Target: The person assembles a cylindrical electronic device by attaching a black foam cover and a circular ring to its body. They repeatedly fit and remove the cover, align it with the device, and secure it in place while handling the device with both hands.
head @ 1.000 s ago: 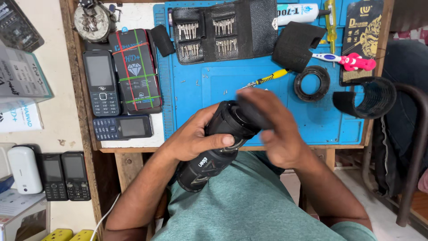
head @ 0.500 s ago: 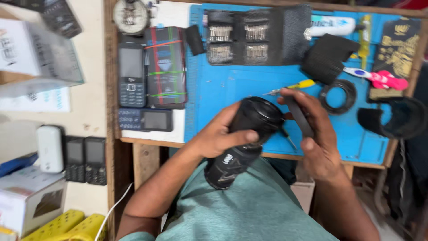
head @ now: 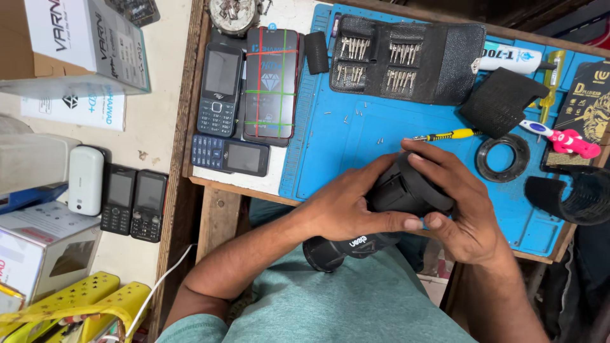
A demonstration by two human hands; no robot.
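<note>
A wooden desk [head: 219,209] carries a blue work mat [head: 356,146] under even, bright light. Beside it on the left lies a pale surface [head: 159,121], with cardboard boxes [head: 82,38] on it.

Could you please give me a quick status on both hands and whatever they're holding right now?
Left hand and right hand both wrapped round black cylindrical device. Held at blue mat edge, over the lap. Yellow screwdriver just beyond, apart.
</note>
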